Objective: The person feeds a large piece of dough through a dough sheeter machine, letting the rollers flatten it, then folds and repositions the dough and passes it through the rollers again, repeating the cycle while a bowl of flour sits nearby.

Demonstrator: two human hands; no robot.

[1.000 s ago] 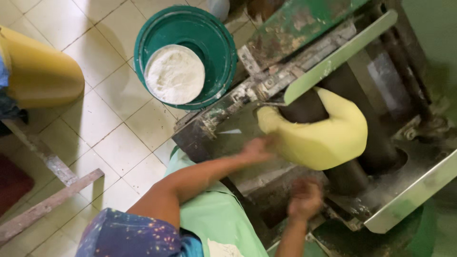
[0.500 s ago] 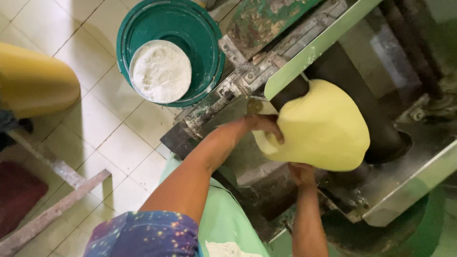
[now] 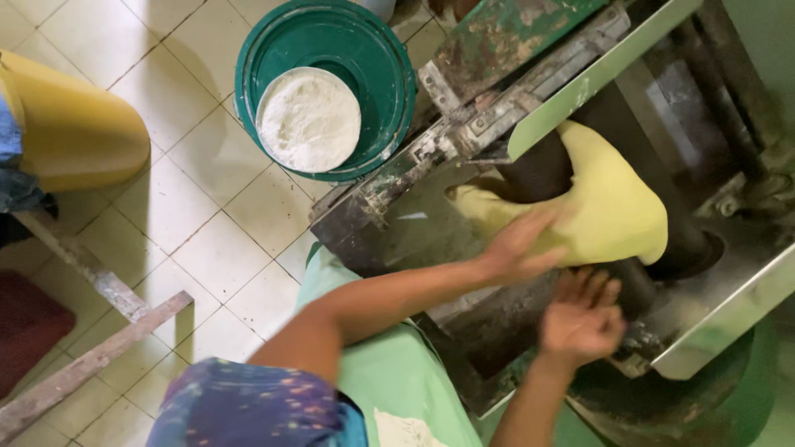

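Observation:
A thick sheet of pale yellow dough (image 3: 613, 199) hangs over the dark roller (image 3: 538, 170) of a green, worn metal rolling machine (image 3: 513, 50). My left hand (image 3: 517, 244) lies flat against the dough's lower left edge, fingers spread. Just below the dough, by the lower roller, my right hand (image 3: 584, 319) is spread open and holds nothing. Whether it touches the dough I cannot tell.
A green bucket (image 3: 389, 91) with a white bowl of flour (image 3: 308, 118) stands on the tiled floor left of the machine. A yellow container (image 3: 79, 128) is at far left. Wooden beams (image 3: 91, 331) lie at lower left. A metal tray edge (image 3: 729, 319) juts out at right.
The dough has slid lower over the roller. My left hand dropped from its upper left edge to its lower edge, and my right hand came out from under the dough with fingers spread.

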